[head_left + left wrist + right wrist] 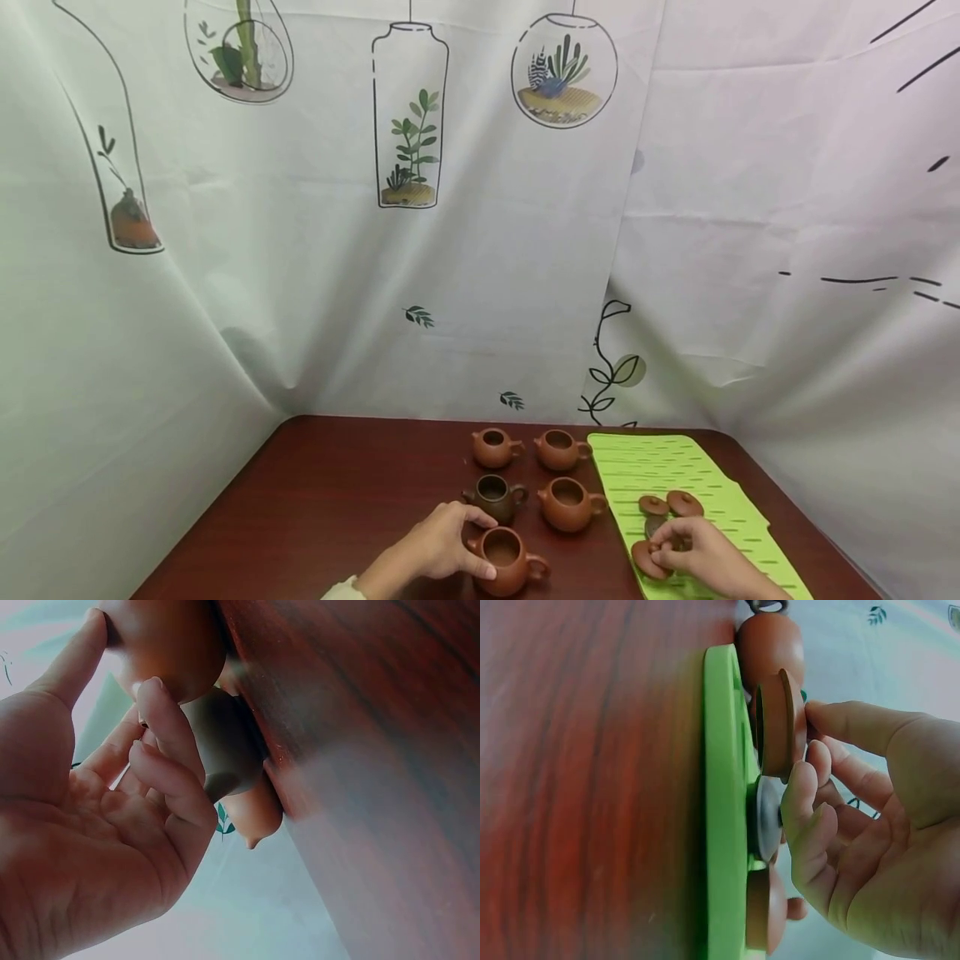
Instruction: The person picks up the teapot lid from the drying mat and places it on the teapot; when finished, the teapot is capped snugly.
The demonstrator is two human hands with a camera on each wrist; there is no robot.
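In the head view, my left hand (441,542) grips the nearest reddish-brown clay teapot (512,581), which is lidless, its handle pointing right. The left wrist view shows thumb and fingers on opposite sides of that pot's round body (169,645). On the right, my right hand (708,554) pinches a reddish-brown teapot lid (645,562) from above. Seen from the right wrist, this lid (776,727) is tilted on edge above the green mat, fingertips at its top. A dark lid (654,525) lies just beyond it, partly hidden by the hand.
Past the held pot stand a dark brown teapot (495,500) and several reddish ones, including a larger pot (567,506), all lidless. Two more lids, one small (653,505) and one larger (685,503), lie on the slotted green mat (652,458). Patterned cloth (465,267) hangs behind the table (300,500).
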